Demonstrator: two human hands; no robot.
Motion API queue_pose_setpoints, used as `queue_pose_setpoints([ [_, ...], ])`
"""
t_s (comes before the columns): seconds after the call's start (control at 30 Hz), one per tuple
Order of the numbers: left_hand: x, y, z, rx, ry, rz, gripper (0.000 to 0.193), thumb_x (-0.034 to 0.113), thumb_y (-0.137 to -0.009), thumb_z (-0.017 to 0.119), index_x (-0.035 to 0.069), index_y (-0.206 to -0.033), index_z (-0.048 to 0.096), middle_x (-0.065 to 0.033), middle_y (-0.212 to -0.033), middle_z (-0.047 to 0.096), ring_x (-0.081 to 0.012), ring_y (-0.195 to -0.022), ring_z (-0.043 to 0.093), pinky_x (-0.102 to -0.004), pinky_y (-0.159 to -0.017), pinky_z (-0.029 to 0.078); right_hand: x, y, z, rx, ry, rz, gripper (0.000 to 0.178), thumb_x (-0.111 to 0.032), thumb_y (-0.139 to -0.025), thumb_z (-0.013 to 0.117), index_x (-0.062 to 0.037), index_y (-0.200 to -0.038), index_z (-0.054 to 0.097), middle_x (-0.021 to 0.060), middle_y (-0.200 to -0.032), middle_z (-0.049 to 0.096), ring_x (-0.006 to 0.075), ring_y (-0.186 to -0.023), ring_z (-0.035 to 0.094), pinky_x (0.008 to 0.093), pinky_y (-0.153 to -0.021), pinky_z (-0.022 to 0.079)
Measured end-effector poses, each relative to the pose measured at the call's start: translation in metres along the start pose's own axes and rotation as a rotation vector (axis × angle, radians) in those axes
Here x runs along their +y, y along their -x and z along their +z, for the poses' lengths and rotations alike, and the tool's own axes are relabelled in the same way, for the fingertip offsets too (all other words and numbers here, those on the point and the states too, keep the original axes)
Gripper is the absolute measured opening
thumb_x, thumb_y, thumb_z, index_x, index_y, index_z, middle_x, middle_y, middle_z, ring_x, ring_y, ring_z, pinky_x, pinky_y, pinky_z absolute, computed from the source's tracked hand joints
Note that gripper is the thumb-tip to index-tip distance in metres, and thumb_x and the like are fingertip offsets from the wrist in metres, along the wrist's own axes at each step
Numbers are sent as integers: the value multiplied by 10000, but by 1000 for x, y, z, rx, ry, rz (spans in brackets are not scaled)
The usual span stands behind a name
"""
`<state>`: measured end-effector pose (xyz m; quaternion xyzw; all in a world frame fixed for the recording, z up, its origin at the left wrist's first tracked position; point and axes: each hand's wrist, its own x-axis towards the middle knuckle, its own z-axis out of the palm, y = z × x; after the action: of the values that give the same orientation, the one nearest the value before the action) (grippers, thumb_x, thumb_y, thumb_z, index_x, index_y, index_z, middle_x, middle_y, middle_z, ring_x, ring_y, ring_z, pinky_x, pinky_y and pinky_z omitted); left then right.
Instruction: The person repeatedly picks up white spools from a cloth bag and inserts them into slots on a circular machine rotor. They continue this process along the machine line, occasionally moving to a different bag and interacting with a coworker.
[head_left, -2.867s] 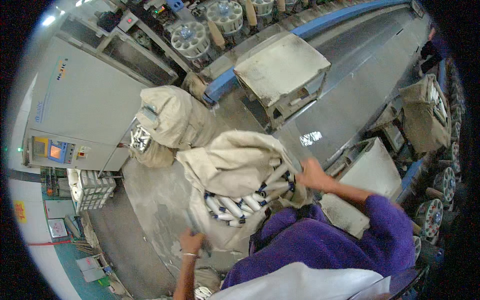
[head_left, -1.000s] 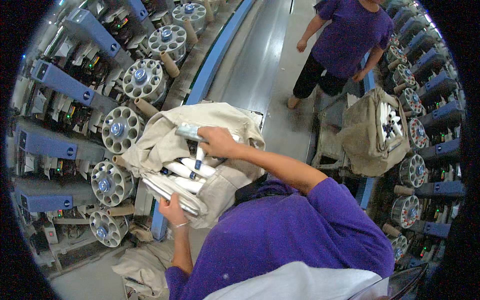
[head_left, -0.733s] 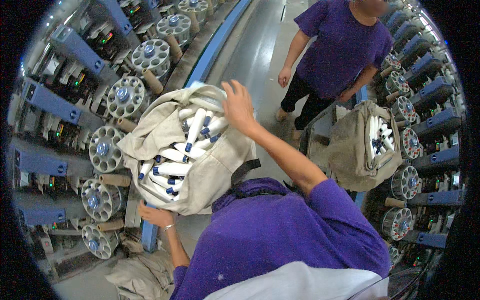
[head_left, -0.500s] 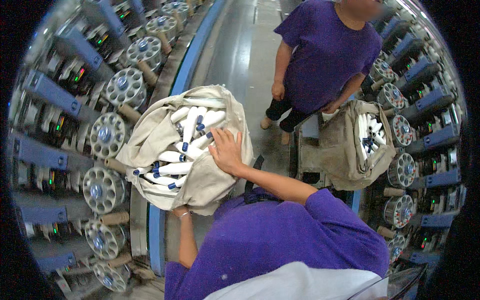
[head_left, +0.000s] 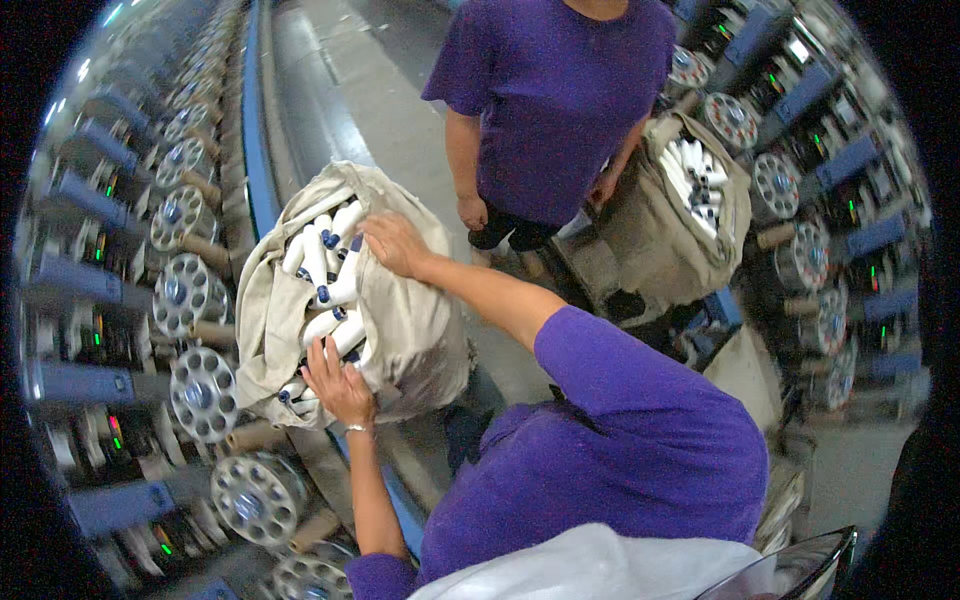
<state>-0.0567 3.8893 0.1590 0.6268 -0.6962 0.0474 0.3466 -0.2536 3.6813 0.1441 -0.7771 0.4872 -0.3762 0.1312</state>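
Note:
A big cream cloth sack (head_left: 420, 320) stands open in front of me, filled with white yarn bobbins (head_left: 316, 265) that have dark blue tube ends. Over the bobbins near the sack's closer side lies my left hand (head_left: 340, 383), its fingers stretched out and apart; a bracelet is on that wrist. My right hand (head_left: 394, 244) rests on the sack's right rim with fingers extended toward the bobbins and nothing visible in its grasp. Folds of cloth cover part of the load.
Rows of machines with round, holed magazines (head_left: 203, 394) line both sides, a blue rail (head_left: 262, 150) running along the left row. A person in a purple shirt (head_left: 560, 100) stands ahead in the aisle. Beside them is another cloth sack (head_left: 655, 240) of white bobbins.
My left hand has come up from beside the sack onto the bobbins. My right hand has shifted farther along the rim. The view has turned, and the other person appears farther left.

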Motion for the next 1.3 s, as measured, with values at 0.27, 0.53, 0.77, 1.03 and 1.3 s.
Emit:
queue_pose_setpoints([
  [0.27, -55, -134, 57, -94, 110, 70, 493, 149, -829, 501, 53, -1313, 491, -231, -1045, 564, -423, -916, 510, -491, -819, 402, 2, 74, -34, 255, 17, 124, 346, -101, -880, 545, -18, -1216, 536, 175, -1252, 527, 353, -1152, 486, 419, -1002, 378],
  [0.53, -110, -234, 129, -88, 32, 57, 434, 157, -876, 489, 73, -1302, 500, -204, -873, 592, -389, -811, 554, -494, -738, 426, 62, 417, -67, -430, 239, 1175, 278, -250, -753, 617, -26, -916, 648, 211, -804, 633, 401, -723, 613, 479, -622, 499],
  [0.77, -153, -314, 185, -132, 76, -103, 453, 246, -883, 455, 99, -1312, 475, -241, -931, 636, -421, -834, 605, -512, -746, 468, 149, 450, -32, -411, 154, 1400, 340, -347, -811, 584, -60, -967, 676, 178, -819, 663, 355, -762, 630, 465, -663, 491],
  [1.03, -200, -383, 237, -200, 45, -309, 415, 314, -953, 407, 64, -1271, 500, -282, -900, 643, -462, -833, 610, -543, -746, 460, 172, 196, 79, -130, -422, 1406, 378, -324, -851, 540, -4, -999, 678, 179, -983, 681, 266, -918, 642, 417, -782, 483],
  [1.3, -214, -435, 274, -134, 54, -271, 379, 301, -966, 401, 41, -1222, 502, -270, -909, 646, -461, -830, 610, -533, -742, 468, 171, 73, 86, -369, -323, 1222, 377, -328, -846, 545, -11, -1001, 677, 183, -971, 681, 272, -904, 644, 421, -773, 484],
])
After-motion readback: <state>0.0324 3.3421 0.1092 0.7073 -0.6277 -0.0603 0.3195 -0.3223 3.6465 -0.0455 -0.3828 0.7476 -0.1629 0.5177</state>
